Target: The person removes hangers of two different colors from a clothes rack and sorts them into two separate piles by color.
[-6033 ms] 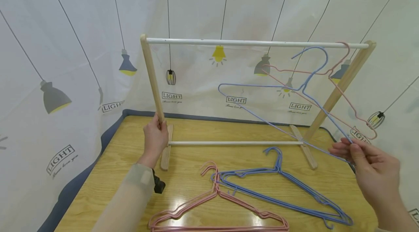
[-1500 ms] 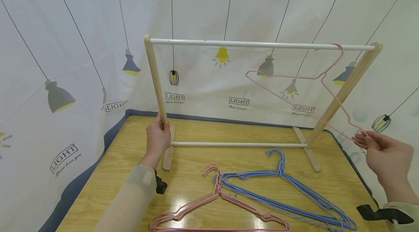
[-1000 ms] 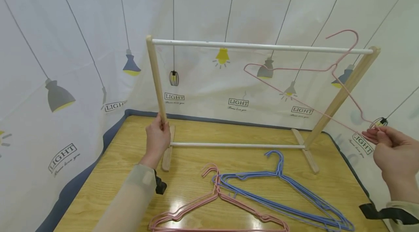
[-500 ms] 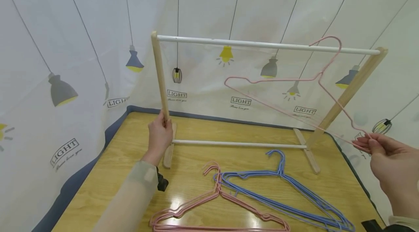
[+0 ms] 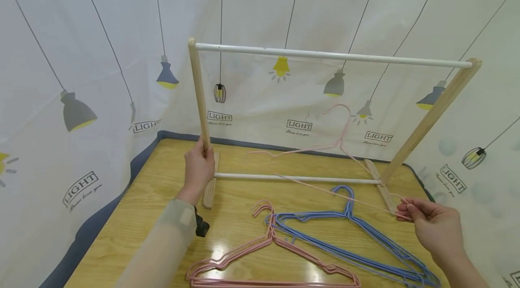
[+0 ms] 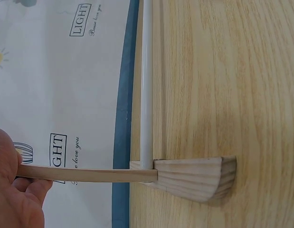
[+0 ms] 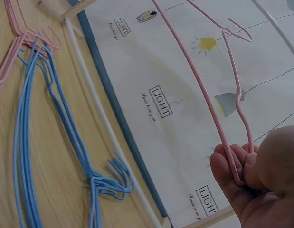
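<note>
My left hand [image 5: 199, 164] grips the left wooden post [image 5: 199, 94] of a small clothes rack, low down near its foot. In the left wrist view, the fingers and thumb [image 6: 6, 175] close round that post. The fingers of my right hand [image 5: 432, 227] pinch a pink wire hanger [image 5: 340, 142] at its lower right corner. This hanger is in the air, with its hook below the rack's white top rail [image 5: 325, 54]. In the right wrist view, the pink wire [image 7: 200, 80] runs up from between thumb and fingers, its hook pointing away from the hand.
On the wooden table [image 5: 138, 216] lie a stack of pink hangers [image 5: 271, 229] and, overlapping it, a stack of blue hangers [image 5: 348, 209]. Behind them stands the rack's white lower bar [image 5: 243, 176]. A lamp-print sheet [image 5: 122, 53] encloses the table's back and sides.
Earlier my right hand held a blue hanger, then took hold of the pink hanger on the rail. It lifted the pink one off and lowered it leftward. My left hand keeps its grip.
</note>
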Motion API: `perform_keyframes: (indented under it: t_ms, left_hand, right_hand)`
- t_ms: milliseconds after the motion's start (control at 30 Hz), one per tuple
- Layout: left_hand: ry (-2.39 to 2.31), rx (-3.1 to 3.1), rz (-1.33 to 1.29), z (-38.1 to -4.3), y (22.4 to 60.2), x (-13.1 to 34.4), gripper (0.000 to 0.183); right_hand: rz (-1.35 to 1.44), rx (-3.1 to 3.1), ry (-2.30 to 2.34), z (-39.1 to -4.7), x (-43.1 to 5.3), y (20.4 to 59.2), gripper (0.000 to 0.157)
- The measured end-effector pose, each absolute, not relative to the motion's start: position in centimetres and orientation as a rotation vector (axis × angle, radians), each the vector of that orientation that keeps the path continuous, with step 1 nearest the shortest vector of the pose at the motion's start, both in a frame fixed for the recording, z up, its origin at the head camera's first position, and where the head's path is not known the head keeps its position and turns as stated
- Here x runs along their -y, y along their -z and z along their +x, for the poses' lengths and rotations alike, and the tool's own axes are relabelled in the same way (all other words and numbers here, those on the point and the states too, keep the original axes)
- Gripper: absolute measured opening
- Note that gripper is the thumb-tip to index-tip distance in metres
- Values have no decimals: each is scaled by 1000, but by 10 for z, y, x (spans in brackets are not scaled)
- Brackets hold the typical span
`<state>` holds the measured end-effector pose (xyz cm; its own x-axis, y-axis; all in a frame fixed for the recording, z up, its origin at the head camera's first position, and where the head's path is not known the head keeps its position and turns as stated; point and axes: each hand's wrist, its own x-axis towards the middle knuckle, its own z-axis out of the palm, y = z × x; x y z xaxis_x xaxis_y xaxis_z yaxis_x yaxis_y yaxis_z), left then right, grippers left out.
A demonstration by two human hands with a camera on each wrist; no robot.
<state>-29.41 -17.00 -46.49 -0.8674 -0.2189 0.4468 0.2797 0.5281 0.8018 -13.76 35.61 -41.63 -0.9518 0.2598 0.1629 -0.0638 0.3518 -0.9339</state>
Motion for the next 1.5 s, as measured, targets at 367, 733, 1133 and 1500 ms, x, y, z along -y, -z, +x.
perform_keyframes:
  t_ms: [367,733,1133,1500]
  left_hand:
    - [1318,2258,-33,-297,467,170,16]
    - [1319,2260,-31,-297,468,171,24]
    - [1332,2262,-43,-296,466,171,26]
    - [1348,2273,-34,-295,467,172,28]
  right_hand:
    - [-198,2536,-1585,-123,-329,460,21]
    - [-392,2662,-1769,-112,-304,487,22]
    - [-430,2747,-1743,-103,-301,510,18]
    - [-107,2941,-1980,-98,-307,524,22]
